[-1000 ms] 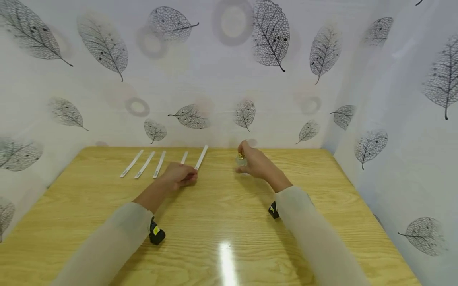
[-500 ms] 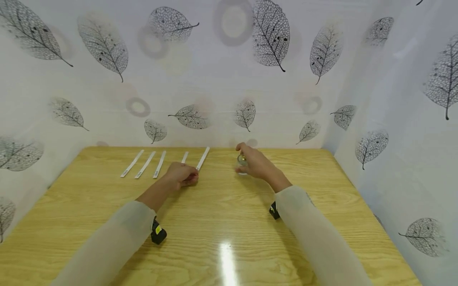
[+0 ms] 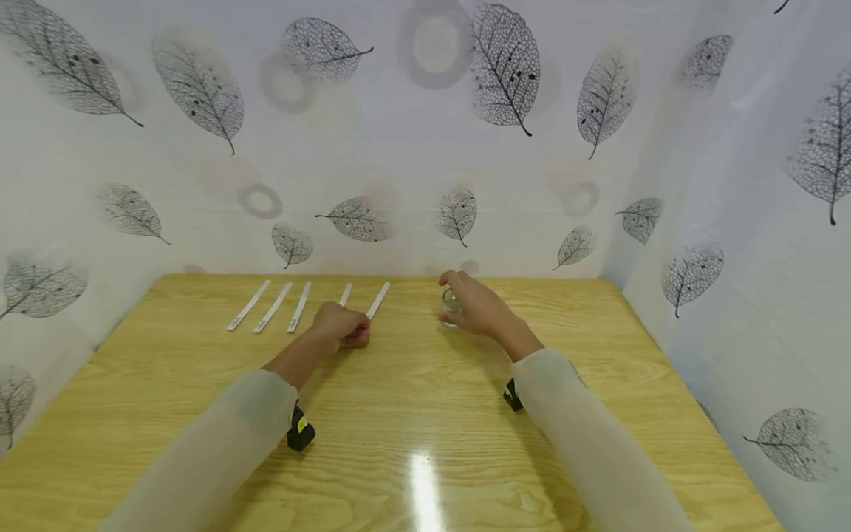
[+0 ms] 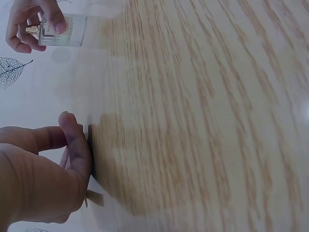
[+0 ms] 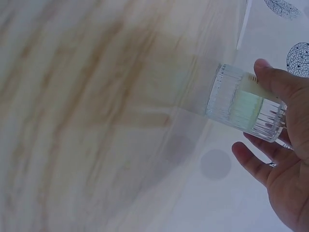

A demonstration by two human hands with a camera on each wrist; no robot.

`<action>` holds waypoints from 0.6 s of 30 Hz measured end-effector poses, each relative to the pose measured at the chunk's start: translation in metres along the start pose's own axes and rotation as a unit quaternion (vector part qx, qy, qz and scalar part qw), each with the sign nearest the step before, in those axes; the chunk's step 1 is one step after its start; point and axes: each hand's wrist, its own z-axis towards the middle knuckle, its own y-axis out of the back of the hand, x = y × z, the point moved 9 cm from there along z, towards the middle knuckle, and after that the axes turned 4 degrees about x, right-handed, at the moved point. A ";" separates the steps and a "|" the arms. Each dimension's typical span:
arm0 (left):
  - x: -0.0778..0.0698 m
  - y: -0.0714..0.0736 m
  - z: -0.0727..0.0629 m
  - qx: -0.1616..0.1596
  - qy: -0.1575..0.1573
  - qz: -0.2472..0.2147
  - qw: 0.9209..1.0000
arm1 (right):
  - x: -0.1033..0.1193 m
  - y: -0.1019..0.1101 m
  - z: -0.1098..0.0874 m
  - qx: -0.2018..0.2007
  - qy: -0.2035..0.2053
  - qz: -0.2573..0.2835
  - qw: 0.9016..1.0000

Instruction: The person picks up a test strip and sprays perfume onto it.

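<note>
My left hand pinches the near end of a white paper strip low over the wooden table, its far end pointing away. In the left wrist view, the fingers of the left hand hide most of that strip. My right hand holds a clear glass perfume bottle upright, close over the tabletop. Ribbed glass, a pale label and pale greenish liquid show on the bottle in the right wrist view, with the thumb on its side. A gold spray nozzle tops it in the left wrist view.
Left of the left hand lie several more white strips, such as one strip at the far left and another strip partly behind the hand. The wooden table ends at a leaf-patterned curtain.
The strip in my left hand has sunk a little toward the table. The bottle's gold nozzle, plain to see earlier, is now mostly covered by my right hand.
</note>
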 end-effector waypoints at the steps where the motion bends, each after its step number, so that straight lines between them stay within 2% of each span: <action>1: 0.000 0.001 0.000 -0.003 0.001 0.002 1.000 | 0.000 0.000 0.000 0.000 -0.001 -0.003 1.000; 8: 0.000 0.008 -0.004 -0.028 0.001 0.044 0.999 | 0.004 0.002 -0.003 -0.001 0.010 -0.018 1.000; 12: -0.004 0.008 -0.008 -0.027 0.002 0.077 0.997 | 0.002 0.004 -0.005 -0.008 0.000 -0.029 1.000; 18: -0.005 0.008 -0.013 -0.013 0.002 0.085 0.996 | 0.006 0.010 -0.010 -0.020 0.001 -0.044 0.999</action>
